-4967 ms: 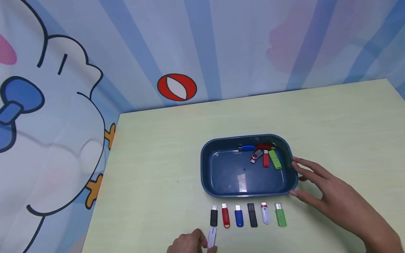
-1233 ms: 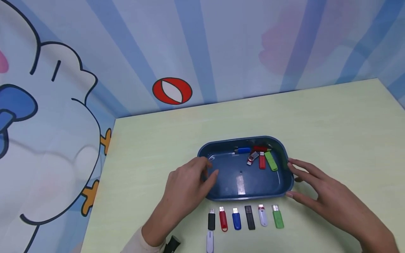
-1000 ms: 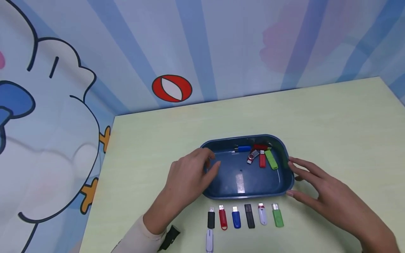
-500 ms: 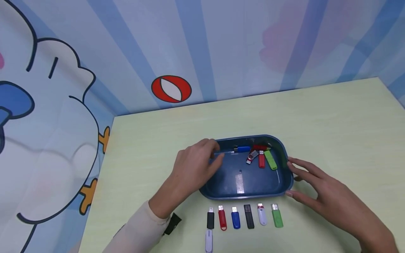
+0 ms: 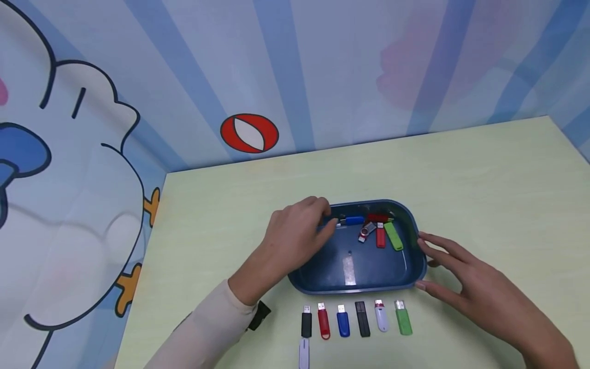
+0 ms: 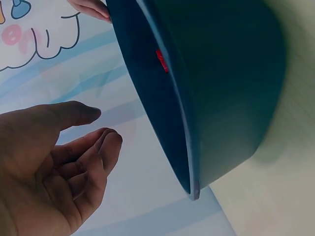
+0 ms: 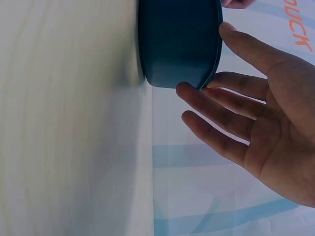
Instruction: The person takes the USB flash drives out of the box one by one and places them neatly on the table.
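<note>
My left hand (image 5: 297,230) hovers over the left end of a dark blue plastic tray (image 5: 382,287). Its fingers are loosely curled and nothing is between them; the left wrist view shows thumb and fingertips apart, beside the tray wall (image 6: 231,98). At the tray's right end my right hand (image 5: 479,287) touches the rim with spread thumb and fingertips. Inside lie several USB sticks: a blue one (image 5: 354,220), a dark red one (image 5: 377,217), a red-and-silver swivel one (image 5: 365,233), a red one (image 5: 380,237) and a green one (image 5: 394,237).
In front of the tray several USB sticks form a row, from a black one (image 5: 306,324) to a green one (image 5: 403,320). A pale lilac stick (image 5: 304,353) lies end to end below the black one. Behind the table (image 5: 221,215) stands a printed cartoon backdrop (image 5: 336,77).
Five seconds ago my left hand held the pale lilac stick below the black one; it has let go and moved up over the tray, then further right and inward. My right hand stays at the rim.
</note>
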Action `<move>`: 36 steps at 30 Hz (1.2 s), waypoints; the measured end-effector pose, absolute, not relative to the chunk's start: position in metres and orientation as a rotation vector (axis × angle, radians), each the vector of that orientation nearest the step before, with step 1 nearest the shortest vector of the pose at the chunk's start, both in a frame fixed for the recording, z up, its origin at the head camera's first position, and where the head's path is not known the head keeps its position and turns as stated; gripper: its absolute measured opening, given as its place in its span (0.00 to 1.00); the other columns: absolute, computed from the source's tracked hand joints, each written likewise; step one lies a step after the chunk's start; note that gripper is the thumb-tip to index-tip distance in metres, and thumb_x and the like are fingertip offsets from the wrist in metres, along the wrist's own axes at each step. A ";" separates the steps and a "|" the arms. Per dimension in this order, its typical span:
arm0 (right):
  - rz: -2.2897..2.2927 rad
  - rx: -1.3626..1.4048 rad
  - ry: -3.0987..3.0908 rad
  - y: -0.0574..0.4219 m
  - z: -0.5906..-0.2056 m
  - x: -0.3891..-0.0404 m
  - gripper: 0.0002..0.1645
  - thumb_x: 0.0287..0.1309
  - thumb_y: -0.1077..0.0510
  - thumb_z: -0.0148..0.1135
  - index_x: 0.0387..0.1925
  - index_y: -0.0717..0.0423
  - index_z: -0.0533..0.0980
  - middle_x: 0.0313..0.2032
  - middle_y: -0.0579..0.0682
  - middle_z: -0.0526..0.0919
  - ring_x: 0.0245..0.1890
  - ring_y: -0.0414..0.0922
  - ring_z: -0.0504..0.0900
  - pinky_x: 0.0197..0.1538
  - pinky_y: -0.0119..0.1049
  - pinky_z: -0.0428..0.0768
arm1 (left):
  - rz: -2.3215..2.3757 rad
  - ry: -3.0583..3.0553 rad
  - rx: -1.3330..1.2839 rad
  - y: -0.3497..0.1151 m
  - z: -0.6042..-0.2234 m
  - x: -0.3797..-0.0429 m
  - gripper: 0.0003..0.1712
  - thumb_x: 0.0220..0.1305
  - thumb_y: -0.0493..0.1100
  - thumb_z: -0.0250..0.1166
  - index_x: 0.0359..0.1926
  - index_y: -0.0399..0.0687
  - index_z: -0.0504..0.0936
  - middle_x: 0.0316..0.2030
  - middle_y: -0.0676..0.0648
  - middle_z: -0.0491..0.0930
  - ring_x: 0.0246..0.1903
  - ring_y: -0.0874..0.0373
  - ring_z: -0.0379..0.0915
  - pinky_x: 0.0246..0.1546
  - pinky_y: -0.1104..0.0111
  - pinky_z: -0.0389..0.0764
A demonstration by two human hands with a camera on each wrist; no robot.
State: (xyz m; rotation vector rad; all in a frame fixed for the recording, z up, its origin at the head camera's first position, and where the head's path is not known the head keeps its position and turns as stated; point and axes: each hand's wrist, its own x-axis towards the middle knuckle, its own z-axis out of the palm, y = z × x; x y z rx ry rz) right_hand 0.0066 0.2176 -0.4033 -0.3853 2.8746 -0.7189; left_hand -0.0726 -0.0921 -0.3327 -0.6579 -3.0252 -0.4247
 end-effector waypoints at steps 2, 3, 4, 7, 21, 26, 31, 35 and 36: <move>-0.715 -0.379 2.873 0.217 -0.404 0.007 0.52 0.61 0.32 0.73 0.78 0.51 0.68 0.74 0.56 0.71 0.55 0.56 0.88 0.49 0.60 0.88 | -0.417 -3.023 -0.668 -0.091 -0.333 -0.074 0.13 0.72 0.50 0.70 0.48 0.47 0.87 0.34 0.50 0.85 0.27 0.61 0.77 0.22 0.75 0.76; -0.713 -0.377 2.874 0.217 -0.404 0.007 0.52 0.61 0.32 0.73 0.78 0.50 0.68 0.74 0.57 0.71 0.55 0.56 0.88 0.49 0.60 0.88 | -0.412 -3.024 -0.671 -0.090 -0.333 -0.075 0.13 0.72 0.51 0.70 0.48 0.47 0.87 0.34 0.50 0.85 0.27 0.61 0.77 0.22 0.75 0.76; -0.712 -0.377 2.875 0.217 -0.404 0.007 0.52 0.61 0.32 0.73 0.78 0.50 0.68 0.74 0.57 0.71 0.55 0.56 0.88 0.49 0.59 0.88 | -0.408 -3.027 -0.674 -0.089 -0.333 -0.076 0.14 0.73 0.51 0.70 0.48 0.47 0.87 0.34 0.50 0.85 0.27 0.61 0.76 0.22 0.75 0.76; -0.710 -0.382 2.882 0.217 -0.403 0.009 0.51 0.61 0.34 0.74 0.78 0.50 0.68 0.74 0.56 0.72 0.55 0.55 0.88 0.48 0.59 0.88 | -0.401 -3.035 -0.690 -0.086 -0.333 -0.078 0.14 0.73 0.51 0.70 0.49 0.47 0.87 0.35 0.50 0.85 0.26 0.62 0.76 0.21 0.75 0.75; -0.711 -0.399 2.912 0.217 -0.401 0.010 0.51 0.61 0.33 0.73 0.78 0.51 0.69 0.74 0.54 0.71 0.55 0.54 0.89 0.49 0.60 0.87 | -0.367 -3.011 -0.806 -0.070 -0.336 -0.092 0.12 0.75 0.52 0.67 0.45 0.48 0.86 0.31 0.52 0.83 0.25 0.63 0.75 0.20 0.76 0.72; -0.751 -0.429 2.917 0.216 -0.400 0.011 0.50 0.62 0.34 0.73 0.77 0.50 0.69 0.75 0.52 0.71 0.55 0.51 0.89 0.48 0.58 0.88 | -0.342 -3.016 -0.840 -0.064 -0.336 -0.096 0.12 0.75 0.51 0.67 0.43 0.48 0.85 0.30 0.52 0.82 0.24 0.63 0.74 0.19 0.76 0.71; -0.760 -0.450 2.924 0.213 -0.400 0.010 0.50 0.62 0.35 0.74 0.78 0.49 0.69 0.74 0.52 0.72 0.54 0.51 0.89 0.47 0.57 0.88 | -0.313 -3.025 -0.883 -0.057 -0.336 -0.099 0.12 0.76 0.52 0.66 0.42 0.49 0.84 0.30 0.53 0.81 0.24 0.64 0.73 0.18 0.75 0.70; -0.765 -0.466 2.936 0.212 -0.399 0.011 0.49 0.62 0.36 0.74 0.78 0.49 0.69 0.73 0.51 0.72 0.54 0.50 0.89 0.46 0.56 0.88 | -0.291 -3.034 -0.915 -0.051 -0.337 -0.103 0.12 0.77 0.52 0.64 0.41 0.50 0.83 0.29 0.54 0.80 0.24 0.63 0.73 0.18 0.74 0.70; -0.766 -0.470 2.938 0.212 -0.399 0.011 0.49 0.62 0.36 0.75 0.78 0.49 0.69 0.73 0.51 0.72 0.54 0.50 0.89 0.46 0.56 0.88 | -0.288 -3.038 -0.920 -0.050 -0.337 -0.103 0.12 0.77 0.52 0.64 0.41 0.50 0.83 0.29 0.54 0.80 0.24 0.63 0.73 0.18 0.74 0.70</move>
